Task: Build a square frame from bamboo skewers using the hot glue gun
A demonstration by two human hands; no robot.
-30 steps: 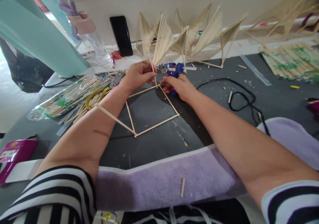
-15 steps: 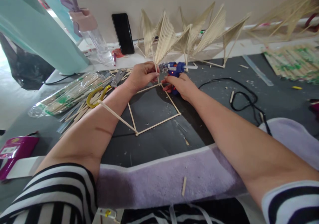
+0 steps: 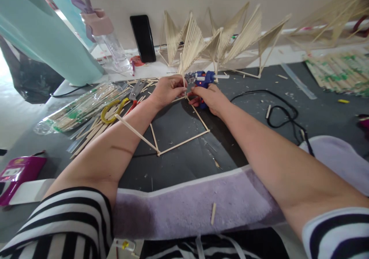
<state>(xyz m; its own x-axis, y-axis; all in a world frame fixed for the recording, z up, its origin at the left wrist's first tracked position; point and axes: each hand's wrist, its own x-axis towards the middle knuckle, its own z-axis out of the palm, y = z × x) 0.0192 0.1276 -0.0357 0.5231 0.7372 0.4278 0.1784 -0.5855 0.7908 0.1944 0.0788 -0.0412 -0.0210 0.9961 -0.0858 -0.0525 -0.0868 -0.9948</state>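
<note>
Between the fingertips of my left hand (image 3: 170, 90) a thin wooden stick (image 3: 183, 72) stands nearly upright at the far corner of a square stick frame (image 3: 184, 141). My right hand (image 3: 210, 97) is wrapped round a blue glue gun (image 3: 204, 79); a clear glue stick (image 3: 221, 77) juts from its back end, and a small red light glows on its side. The gun's nozzle points left, close to the upright stick and my left fingers. From the frame's near left corner another stick (image 3: 137, 133) rises at a slant, passing in front of my left forearm.
Yellow-handled scissors (image 3: 111, 111), loose sticks (image 3: 91, 135) and bagged sticks (image 3: 77, 109) lie left. A phone (image 3: 143, 38), water bottle (image 3: 108, 40) and finished stick structure (image 3: 193, 40) stand behind. The black cord (image 3: 276, 93) loops right, near more sticks (image 3: 340, 74). A purple cloth (image 3: 187, 209) lines the front.
My left hand has shifted slightly right, and the stick it holds now stands more upright. My right hand keeps the glue gun in almost the same place.
</note>
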